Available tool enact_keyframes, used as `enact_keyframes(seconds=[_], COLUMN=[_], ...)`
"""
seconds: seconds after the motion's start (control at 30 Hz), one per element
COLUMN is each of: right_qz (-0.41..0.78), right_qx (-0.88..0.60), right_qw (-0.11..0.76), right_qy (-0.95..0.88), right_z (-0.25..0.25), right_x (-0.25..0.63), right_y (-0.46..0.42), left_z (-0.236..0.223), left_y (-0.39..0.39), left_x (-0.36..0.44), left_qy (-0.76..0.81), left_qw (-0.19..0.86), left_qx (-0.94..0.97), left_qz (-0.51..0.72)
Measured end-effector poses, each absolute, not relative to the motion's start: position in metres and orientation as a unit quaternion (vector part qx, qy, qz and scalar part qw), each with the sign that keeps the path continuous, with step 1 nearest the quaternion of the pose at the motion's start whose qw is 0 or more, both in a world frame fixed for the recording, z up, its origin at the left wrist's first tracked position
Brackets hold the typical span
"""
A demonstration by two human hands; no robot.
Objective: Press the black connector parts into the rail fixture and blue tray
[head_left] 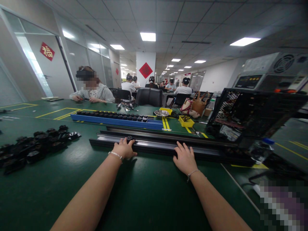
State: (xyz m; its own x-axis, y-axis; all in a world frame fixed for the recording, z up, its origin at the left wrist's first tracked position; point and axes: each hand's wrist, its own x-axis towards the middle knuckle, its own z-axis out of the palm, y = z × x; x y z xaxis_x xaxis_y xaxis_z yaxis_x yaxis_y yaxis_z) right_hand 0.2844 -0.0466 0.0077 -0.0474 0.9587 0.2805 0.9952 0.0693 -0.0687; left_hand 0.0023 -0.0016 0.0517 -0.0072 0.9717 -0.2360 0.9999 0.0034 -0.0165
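My left hand [124,149] is at the near long black rail [154,144], its fingers curled over the edge and its thumb on the front side. At its fingertips a small black part [130,138] sits in the shiny channel, partly covered by the fingers. Further right, my right hand [185,158] rests with spread fingers on the front edge of the same rail and holds nothing. A second black rail [144,132] lies just behind. To the left is a heap of similar black parts [40,142].
Beyond the rails lies a blue rail [115,121] lined with black parts. A metal bowl [161,113] and a yellow bin [186,122] stand behind. An open computer case [240,112] and a clear bottle [261,150] are at right. Another person [93,91] sits across the table.
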Motion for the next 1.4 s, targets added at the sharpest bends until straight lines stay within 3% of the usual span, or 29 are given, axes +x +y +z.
enact_keyframes(seconds=[1.4], right_qz=[-0.083], right_qx=[-0.676], right_qw=[0.13], right_qy=[-0.72], right_z=[0.007], right_x=[0.284], right_y=[-0.046], left_z=[0.049], left_y=[0.014], left_x=[-0.052], left_qy=[0.739], left_qw=[0.085], left_qx=[0.663], left_qz=[-0.087])
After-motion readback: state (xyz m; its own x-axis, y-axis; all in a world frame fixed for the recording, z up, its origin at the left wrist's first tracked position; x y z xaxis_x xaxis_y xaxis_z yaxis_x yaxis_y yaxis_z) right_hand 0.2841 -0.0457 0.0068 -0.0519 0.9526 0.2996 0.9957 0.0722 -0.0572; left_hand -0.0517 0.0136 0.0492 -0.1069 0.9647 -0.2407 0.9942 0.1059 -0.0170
